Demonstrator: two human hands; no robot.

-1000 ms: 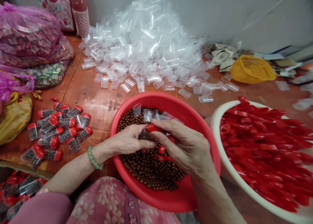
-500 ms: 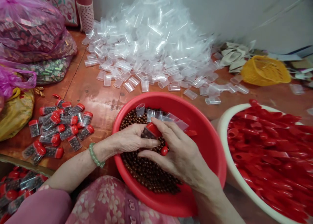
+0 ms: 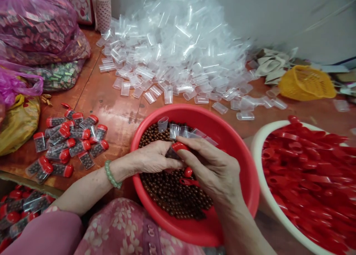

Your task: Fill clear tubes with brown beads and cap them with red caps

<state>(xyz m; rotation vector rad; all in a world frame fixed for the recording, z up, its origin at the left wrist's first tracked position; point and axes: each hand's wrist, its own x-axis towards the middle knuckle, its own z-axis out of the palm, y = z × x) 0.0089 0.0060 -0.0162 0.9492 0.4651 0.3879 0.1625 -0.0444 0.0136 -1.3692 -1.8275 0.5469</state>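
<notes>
**Small capped container [image 3: 172, 153] held above a red basin [image 3: 251, 195]**

The red basin holds glossy brown balls [image 3: 169, 199], some clear cups [image 3: 163, 124] and a few red pieces [image 3: 188, 172]. Beside it, a white tub [image 3: 259, 158] is heaped with red caps [image 3: 308, 180]. The fingers of the left hand [image 3: 151, 157] are clamped around the container's dark-filled body; the right hand [image 3: 218, 169] pinches its red top between thumb and forefinger. Similar filled containers [image 3: 79, 148] lie on the desk [image 3: 111, 95].

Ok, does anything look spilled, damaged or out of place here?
No obvious spill or damage. Slightly odd: a few loose red pieces lie on the brown beads in the red basin, while similar pieces fill the white tub.
</notes>
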